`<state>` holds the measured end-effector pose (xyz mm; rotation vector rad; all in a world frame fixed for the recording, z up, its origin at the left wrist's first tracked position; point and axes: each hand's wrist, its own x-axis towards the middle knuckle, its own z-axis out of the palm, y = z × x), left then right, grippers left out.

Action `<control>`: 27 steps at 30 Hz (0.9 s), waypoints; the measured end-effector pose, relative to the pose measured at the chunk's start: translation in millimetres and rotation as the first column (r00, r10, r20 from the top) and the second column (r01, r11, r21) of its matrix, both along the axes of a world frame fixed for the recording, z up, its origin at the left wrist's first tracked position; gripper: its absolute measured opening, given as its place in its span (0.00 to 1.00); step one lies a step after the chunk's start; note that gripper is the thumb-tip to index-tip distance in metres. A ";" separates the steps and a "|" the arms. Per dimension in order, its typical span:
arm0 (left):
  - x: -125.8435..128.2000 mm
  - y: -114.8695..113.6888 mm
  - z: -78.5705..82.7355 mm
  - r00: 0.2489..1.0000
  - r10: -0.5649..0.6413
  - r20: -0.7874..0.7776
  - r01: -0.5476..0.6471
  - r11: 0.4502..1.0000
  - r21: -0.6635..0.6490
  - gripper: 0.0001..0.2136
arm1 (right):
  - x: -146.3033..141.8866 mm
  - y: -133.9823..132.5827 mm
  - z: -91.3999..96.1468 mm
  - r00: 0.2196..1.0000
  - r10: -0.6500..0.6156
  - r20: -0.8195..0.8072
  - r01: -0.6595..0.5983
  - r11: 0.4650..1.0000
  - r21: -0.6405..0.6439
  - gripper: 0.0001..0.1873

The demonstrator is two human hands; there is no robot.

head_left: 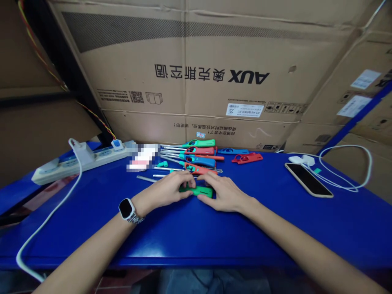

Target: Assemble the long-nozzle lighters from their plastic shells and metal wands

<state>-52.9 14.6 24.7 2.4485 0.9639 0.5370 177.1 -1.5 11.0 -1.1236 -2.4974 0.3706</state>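
A green lighter handle (204, 191) lies low over the blue table, between my two hands. My left hand (171, 188) pinches its left end, where the fingers hide part of it. Around the right end, the thumb and fingers of my right hand (228, 194) are closed. Just beyond are several long-nosed lighters with metal tubes, among them a green one (202, 143), a blue one (200, 160) and an orange-red one (202, 169). Loose metal tubes (146, 179) and a small teal piece (161, 164) lie left of them.
Farther right lie a blue handle part (234, 151) and a red handle part (249, 158). A phone (308, 180) and white cable (366, 179) occupy the right side. At left stands a power strip (69, 166). A large cardboard box (196, 94) walls off the back.
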 end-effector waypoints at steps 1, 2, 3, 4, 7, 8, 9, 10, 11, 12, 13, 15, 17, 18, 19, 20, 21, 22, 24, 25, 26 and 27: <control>-0.5 0.7 0.1 1.000 0.005 -0.010 -0.005 1.000 -0.003 0.02 | 1.2 1.2 0.1 0.997 -0.004 -0.076 0.003 1.000 -0.015 0.22; -0.4 0.8 0.7 1.000 0.011 -0.017 -0.011 1.000 0.003 0.02 | 1.8 2.8 0.5 0.986 -0.017 -0.169 0.010 0.999 -0.040 0.21; 0.0 0.5 1.4 1.000 0.017 -0.018 -0.016 1.000 0.019 0.03 | 1.5 4.9 1.3 0.960 -0.039 -0.279 0.019 0.997 -0.075 0.19; 0.7 0.0 2.2 1.000 0.023 -0.010 -0.022 0.999 0.040 0.04 | 0.1 7.7 2.6 0.915 -0.069 -0.398 0.023 0.993 -0.119 0.17; 3.8 -1.5 2.4 0.996 0.056 0.076 -0.063 0.993 0.101 0.08 | -11.8 18.7 9.7 0.689 -0.155 -0.708 -0.063 0.960 -0.272 0.11; 4.9 -1.7 1.5 0.992 0.065 0.104 -0.076 0.991 0.108 0.08 | -17.6 22.8 12.8 0.616 -0.176 -0.768 -0.133 0.938 -0.321 0.12; 6.0 -1.9 0.2 0.991 0.068 0.118 -0.081 0.991 0.108 0.08 | -23.8 26.9 15.9 0.536 -0.195 -0.821 -0.203 0.915 -0.350 0.14; 7.0 -2.0 -1.2 0.992 0.061 0.114 -0.073 0.992 0.103 0.09 | -29.7 30.6 18.7 0.463 -0.215 -0.860 -0.261 0.894 -0.365 0.15; 7.7 -2.1 -2.7 0.995 0.042 0.093 -0.051 0.994 0.095 0.11 | -35.0 33.8 21.0 0.387 -0.232 -0.893 -0.300 0.884 -0.359 0.16; 8.2 -2.3 -3.9 0.998 0.022 0.061 -0.027 0.996 0.084 0.12 | -39.2 36.3 22.6 0.336 -0.241 -0.910 -0.323 0.878 -0.352 0.17; 8.5 -2.5 -4.8 1.000 0.005 0.026 -0.007 0.997 0.072 0.12 | -42.1 37.9 23.3 0.296 -0.253 -0.921 -0.331 0.878 -0.347 0.18; 9.0 -3.4 -5.2 1.000 -0.001 -0.019 0.003 0.998 0.061 0.11 | -43.6 38.7 22.0 0.249 -0.273 -0.929 -0.320 0.882 -0.345 0.20; 10.1 -4.7 -4.3 1.000 0.025 -0.001 -0.025 0.998 0.066 0.11 | -41.0 36.5 18.5 0.213 -0.285 -0.934 -0.298 0.892 -0.340 0.21; 11.1 -5.3 -3.7 0.999 0.036 0.030 -0.038 0.997 0.070 0.12 | -39.2 34.8 16.6 0.193 -0.286 -0.939 -0.289 0.897 -0.333 0.22; 12.4 -5.8 -3.3 0.997 0.047 0.069 -0.052 0.996 0.072 0.13 | -37.6 32.7 14.9 0.173 -0.285 -0.943 -0.282 0.903 -0.325 0.22; 13.8 -6.0 -3.0 0.992 0.060 0.112 -0.068 0.995 0.072 0.13 | -36.6 30.4 13.7 0.155 -0.285 -0.946 -0.275 0.907 -0.319 0.23; 15.2 -6.0 -2.9 0.986 0.071 0.152 -0.082 0.995 0.063 0.12 | -36.2 28.2 13.2 0.138 -0.287 -0.948 -0.269 0.910 -0.315 0.23; 16.4 -5.6 -2.9 0.979 0.085 0.185 -0.096 0.994 0.047 0.11 | -36.5 26.0 13.3 0.122 -0.289 -0.949 -0.265 0.912 -0.312 0.23; 17.2 -4.2 -2.6 0.967 0.123 0.223 -0.129 0.992 0.012 0.11 | -38.1 22.3 14.9 0.097 -0.291 -0.952 -0.255 0.917 -0.306 0.23; 16.8 -3.3 -2.2 0.962 0.144 0.232 -0.147 0.989 -0.002 0.11 | -39.0 21.1 16.0 0.094 -0.294 -0.951 -0.251 0.917 -0.309 0.23; 15.8 -2.3 -1.5 0.957 0.165 0.239 -0.167 0.986 -0.012 0.12 | -39.4 20.4 17.0 0.097 -0.304 -0.948 -0.246 0.915 -0.319 0.23; 14.3 -1.3 -0.5 0.951 0.186 0.246 -0.188 0.982 -0.017 0.13 | -39.4 20.3 17.7 0.111 -0.321 -0.940 -0.238 0.910 -0.339 0.22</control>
